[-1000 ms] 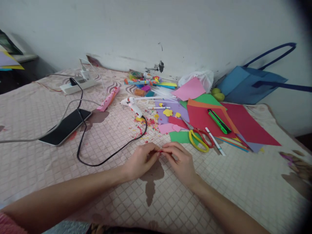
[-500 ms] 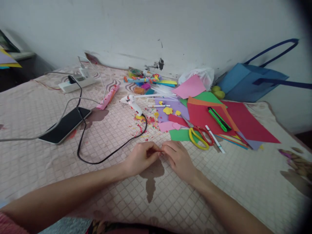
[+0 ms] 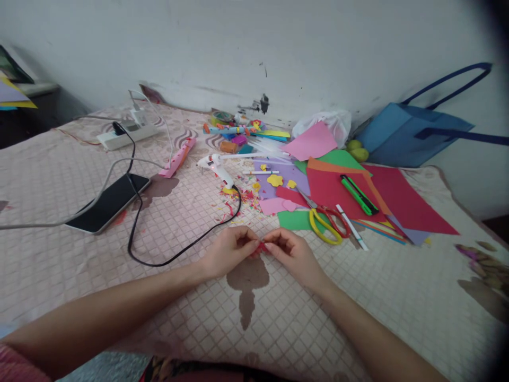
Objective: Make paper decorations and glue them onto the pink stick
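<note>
My left hand (image 3: 233, 249) and my right hand (image 3: 292, 257) meet at the middle of the bed-like surface, fingertips almost touching. Between them is a small red piece (image 3: 261, 247), perhaps paper or foam, pinched by the thumb and fingers of both hands. Most of it is hidden behind the fingertips, so its shape does not show. Beyond the hands lie a white glue gun (image 3: 218, 171) with a black cord and a scatter of coloured scraps (image 3: 244, 197). Scissors (image 3: 324, 225) with yellow and red handles rest to the right of my right hand.
Coloured sheets (image 3: 334, 185) lie at right under a green cutter (image 3: 359, 195), with a white pen (image 3: 352, 227) alongside. A dark tablet (image 3: 109, 204) and a power strip (image 3: 127, 137) are at left. A blue bag (image 3: 415, 132) leans on the wall.
The fingers of both hands have shifted, the right ones lifting and turning, so that the red piece shows between the fingertips. The view has moved slightly; objects around stay put.
</note>
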Demonstrator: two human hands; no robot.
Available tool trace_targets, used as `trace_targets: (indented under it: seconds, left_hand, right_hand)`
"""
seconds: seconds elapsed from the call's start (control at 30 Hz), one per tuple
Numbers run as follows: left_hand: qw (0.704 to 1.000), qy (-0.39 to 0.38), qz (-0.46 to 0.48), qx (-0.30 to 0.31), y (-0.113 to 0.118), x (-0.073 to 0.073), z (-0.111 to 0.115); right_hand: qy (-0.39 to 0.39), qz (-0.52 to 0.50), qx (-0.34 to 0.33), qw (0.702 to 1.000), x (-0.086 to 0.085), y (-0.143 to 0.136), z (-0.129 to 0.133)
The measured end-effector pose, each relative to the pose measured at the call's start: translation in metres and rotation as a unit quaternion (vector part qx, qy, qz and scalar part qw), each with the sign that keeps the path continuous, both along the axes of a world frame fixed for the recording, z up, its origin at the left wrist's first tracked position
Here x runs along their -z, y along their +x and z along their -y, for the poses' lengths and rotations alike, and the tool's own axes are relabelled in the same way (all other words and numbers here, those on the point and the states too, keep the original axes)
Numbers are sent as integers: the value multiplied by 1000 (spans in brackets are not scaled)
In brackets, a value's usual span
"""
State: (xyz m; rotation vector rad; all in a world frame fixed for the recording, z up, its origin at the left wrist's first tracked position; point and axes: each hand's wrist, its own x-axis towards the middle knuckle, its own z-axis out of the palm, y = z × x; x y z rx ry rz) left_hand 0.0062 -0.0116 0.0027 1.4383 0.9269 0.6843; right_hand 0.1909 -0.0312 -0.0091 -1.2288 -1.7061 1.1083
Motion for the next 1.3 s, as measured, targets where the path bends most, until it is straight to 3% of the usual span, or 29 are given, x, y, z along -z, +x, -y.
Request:
trace_targets:
  seconds: [0.1,0.43,0.67,0.87,1.13,1.3]
  left_hand:
    - [1000,14,-14,9,0,-2,0]
    - [999,40,2,1,0,4,2]
    - [985,154,-74,-4,-2,0,5]
    - [974,204,-103,7,-2,0,5]
    - [966,214,-119,78,-6,-3,3]
    - [985,128,-83,84,-5,-1,0]
  right_hand:
    - [4,-16,15,1000,1,-3,2]
    - [126,72,40,989,-5,-8,9]
    - [220,142,16,965,-4,-5,9]
    - [279,215,-25,936,-2,-1,8]
    - [199,220,-146,944,-16,1,3]
    - [96,137,-110,980,-14,0,1]
